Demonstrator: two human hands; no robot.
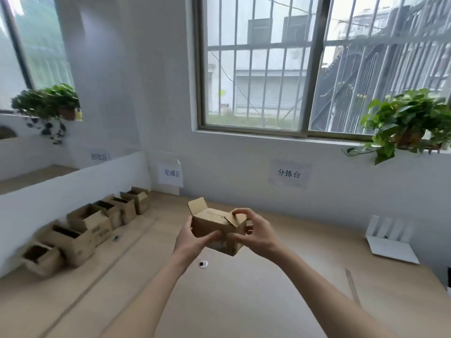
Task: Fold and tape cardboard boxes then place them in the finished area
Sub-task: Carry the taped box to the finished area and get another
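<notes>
A small brown cardboard box (211, 224) is held in the air above the wooden table (244, 301), near the middle of the view. One flap stands up at its far left corner. My left hand (192, 237) grips the box's left and lower side. My right hand (253, 230) grips its right side, fingers curled over the top edge. Several folded boxes (80, 232) stand in a row along the white partition at the left, below a paper sign (171, 173) on the wall.
A small white roll (203, 264) lies on the table under the box, and a small dark object (115, 238) lies near the row. A white router (388, 242) sits at the right. A cardboard strip (351, 284) lies at the right. Potted plants stand on both sills.
</notes>
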